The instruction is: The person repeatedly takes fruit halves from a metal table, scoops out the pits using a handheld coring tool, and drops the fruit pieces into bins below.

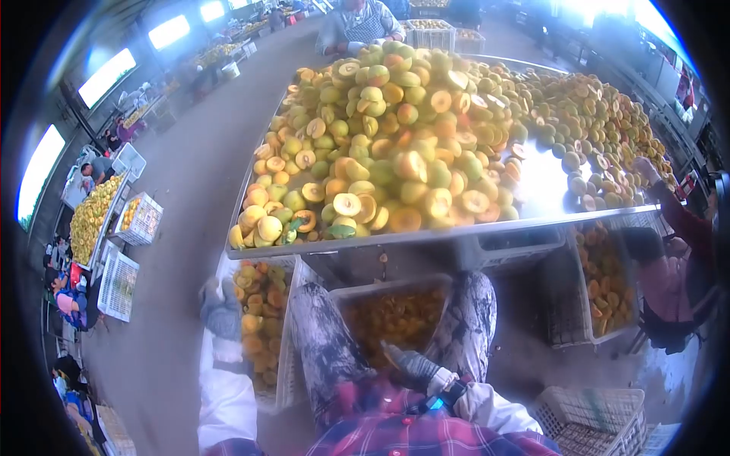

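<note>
My left hand (220,308), in a grey glove, is at the left rim of a white crate (289,357) holding halved yellow fruit (262,323); its fingers are blurred. My right hand (414,365), also gloved, is low between my knees, over the near edge of a crate of fruit pieces (395,319). Something thin and pointed sticks out from its fingers, too blurred to name. Ahead, a big heap of yellow-green fruit (369,137), some cut in half, lies on a metal-edged table (357,245).
A person (361,26) is across the table; another person (673,251) sits at the right, an arm over the fruit. A crate of fruit (604,289) stands under the right side, and a white crate (593,418) at lower right. More people and crates line the left.
</note>
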The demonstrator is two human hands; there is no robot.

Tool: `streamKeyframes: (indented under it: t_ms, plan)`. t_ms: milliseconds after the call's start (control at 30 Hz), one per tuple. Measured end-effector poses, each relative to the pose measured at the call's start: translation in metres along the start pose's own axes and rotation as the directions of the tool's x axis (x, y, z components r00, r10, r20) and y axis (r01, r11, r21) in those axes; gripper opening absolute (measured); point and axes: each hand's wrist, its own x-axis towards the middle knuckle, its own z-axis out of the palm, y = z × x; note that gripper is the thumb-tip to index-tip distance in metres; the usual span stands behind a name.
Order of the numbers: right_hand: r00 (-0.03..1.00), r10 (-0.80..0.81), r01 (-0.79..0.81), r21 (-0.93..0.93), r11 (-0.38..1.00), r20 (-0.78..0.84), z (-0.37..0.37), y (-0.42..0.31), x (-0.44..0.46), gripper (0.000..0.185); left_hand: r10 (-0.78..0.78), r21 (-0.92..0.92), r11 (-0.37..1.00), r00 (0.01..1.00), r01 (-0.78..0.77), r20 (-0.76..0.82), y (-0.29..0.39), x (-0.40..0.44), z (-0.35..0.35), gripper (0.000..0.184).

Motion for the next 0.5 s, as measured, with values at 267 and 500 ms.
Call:
streamKeyframes:
  t_ms: [267,500]
  plan:
    - [0.936,-0.353,0.339,-0.314,0.887,0.014,-0.023,-0.037,-0.009,0.035,0.365,0.012,0.918,0.858,-0.396,0.361,0.209,0.050,0.149,0.057]
    - [0.969,-0.036,0.067,0.121,0.990,-0.242,-0.053,-0.024,-0.005,0.031,0.343,-0.303,0.932,0.747,-0.197,0.570,0.253,0.040,0.151,0.047]
